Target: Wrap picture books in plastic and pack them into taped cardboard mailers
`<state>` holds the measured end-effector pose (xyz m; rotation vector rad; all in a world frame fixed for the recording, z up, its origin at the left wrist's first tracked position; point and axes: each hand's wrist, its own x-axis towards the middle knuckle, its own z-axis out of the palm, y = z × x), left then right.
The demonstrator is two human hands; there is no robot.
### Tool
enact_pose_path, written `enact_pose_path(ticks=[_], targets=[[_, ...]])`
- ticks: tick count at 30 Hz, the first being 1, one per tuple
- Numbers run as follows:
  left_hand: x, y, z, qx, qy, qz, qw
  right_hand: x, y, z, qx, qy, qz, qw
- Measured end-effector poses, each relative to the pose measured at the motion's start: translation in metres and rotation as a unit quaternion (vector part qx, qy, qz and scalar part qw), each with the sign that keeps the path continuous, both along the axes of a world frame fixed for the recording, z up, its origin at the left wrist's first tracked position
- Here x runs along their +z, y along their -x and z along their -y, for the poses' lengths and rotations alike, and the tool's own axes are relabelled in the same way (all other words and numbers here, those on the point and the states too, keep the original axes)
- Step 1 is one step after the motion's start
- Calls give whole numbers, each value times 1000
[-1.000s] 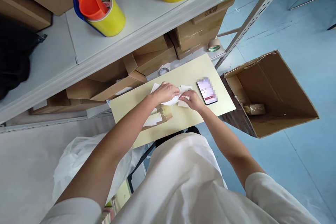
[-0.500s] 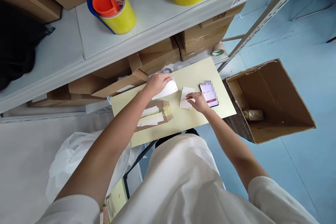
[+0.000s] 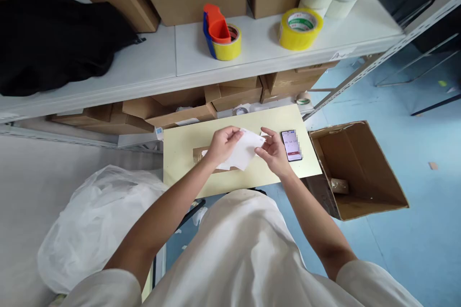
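My left hand [image 3: 224, 146] pinches a white paper sheet [image 3: 244, 149] by its upper left part, above the table. At the sheet's right corner, my right hand [image 3: 275, 152] has its thumb on the near edge and its other fingers behind, the index finger stretched out. Beneath the sheet and my left hand lies a flat piece of brown cardboard [image 3: 199, 154], largely covered. A phone [image 3: 291, 145] with a lit timer screen rests just right of my right hand.
The small pale yellow table [image 3: 180, 143] stands below a grey shelf [image 3: 158, 60]. On the shelf are a tape dispenser [image 3: 218, 29], a yellow tape roll [image 3: 298, 31] and black cloth [image 3: 61, 43]. A cardboard box [image 3: 363, 168] gapes at the right; white plastic bags [image 3: 97, 223] lie left.
My left hand has brought the white sheet right and nearer to me. My right hand has left the folded paper on the table and come to the sheet's corner. The view has shifted.
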<state>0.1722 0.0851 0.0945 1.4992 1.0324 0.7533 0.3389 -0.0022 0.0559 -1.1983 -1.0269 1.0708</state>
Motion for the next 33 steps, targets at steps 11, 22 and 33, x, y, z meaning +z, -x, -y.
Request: enact_pose_path(ticks=[11, 22, 33], targets=[[-19, 107, 106, 134, 146, 145, 969, 45, 92, 26, -132, -95, 362, 918], [4, 152, 120, 108, 231, 358, 898, 60, 180, 58, -1, -167, 525, 835], [4, 167, 122, 85, 295, 369, 877, 65, 191, 64, 22, -120, 507, 853]])
